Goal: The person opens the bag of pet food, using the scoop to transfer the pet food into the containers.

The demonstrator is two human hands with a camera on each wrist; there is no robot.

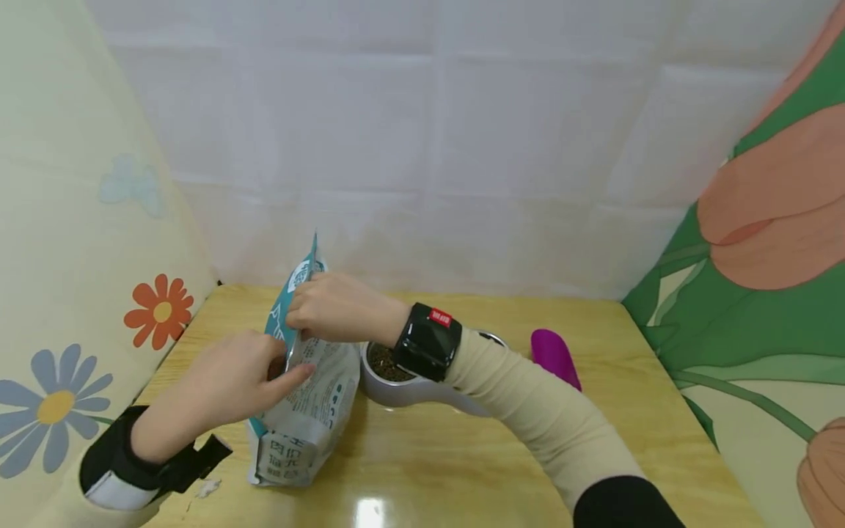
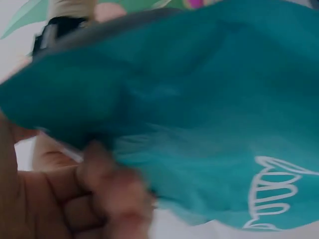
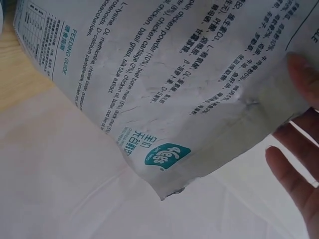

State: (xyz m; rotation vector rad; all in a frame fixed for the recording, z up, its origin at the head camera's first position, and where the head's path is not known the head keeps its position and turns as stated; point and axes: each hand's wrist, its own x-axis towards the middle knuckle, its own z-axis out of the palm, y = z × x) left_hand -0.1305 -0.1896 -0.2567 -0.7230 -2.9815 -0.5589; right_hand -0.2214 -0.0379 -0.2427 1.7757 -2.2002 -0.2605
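A teal and white pet food bag (image 1: 310,418) stands on the table, its top leaning up toward the back. My left hand (image 1: 224,381) pinches the bag's upper edge, the thumb lying toward the printed white side. Farther along the same edge, my right hand (image 1: 350,304) grips with curled fingers. In the left wrist view, the bag's teal face (image 2: 209,89) fills most of the picture, blurred fingers (image 2: 119,194) at its edge. The right wrist view shows the white printed side (image 3: 149,89), with a fingertip against it near the top seam.
Right of the bag is a grey double bowl (image 1: 399,392), with brown kibble (image 1: 383,359) in its near-left dish; my right forearm partly covers it. A magenta curved object (image 1: 554,356) lies farther right. A small white scrap (image 1: 209,488) sits near the left edge of the wooden table (image 1: 422,462).
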